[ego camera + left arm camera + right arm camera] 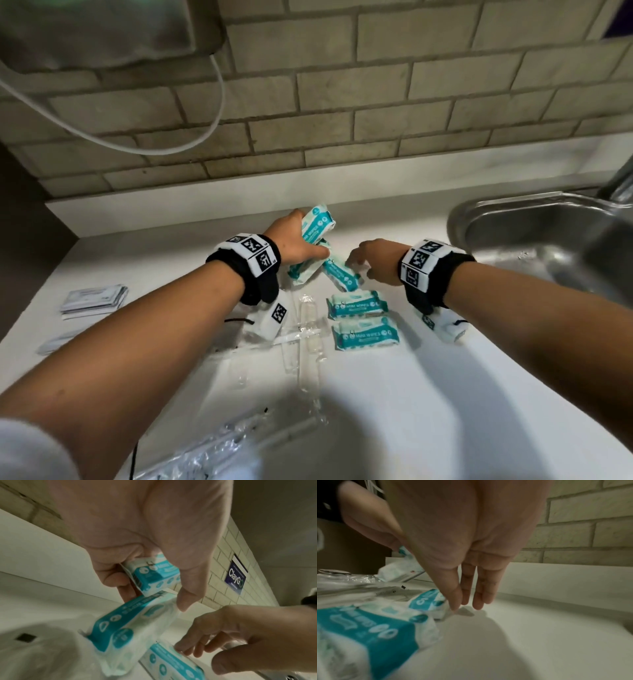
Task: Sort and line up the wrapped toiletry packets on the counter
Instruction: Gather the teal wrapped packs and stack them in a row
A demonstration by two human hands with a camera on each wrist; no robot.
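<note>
Fingers (109, 577) of the left hand (294, 240) curl round two wipes packets at once: an upper packet (317, 222) raised off the counter (445, 394) w/ its far end tilted toward the wall, and a lower packet (301, 270) hanging below the palm, thumb across the front per the left wrist view. Left forearm reaches in from lower left, wrist angled down. Right hand (373, 260) comes in from the right, palm down; its fingers (457, 599) are nearly straight, pointing down, slightly apart, tips touching the end of a third packet (340, 272) that lies slanted on the counter just below the left hand's pair. Can't tell if the thumb is also on it. Two more packets (358, 305) (364, 332) lie flat, one in front of the other, near the right wrist. Clear wrapped items (308, 325) lie beside them to the left; a stack of cards (94, 299) is well apart at far left. Sink (534, 240) sits to the right.
</note>
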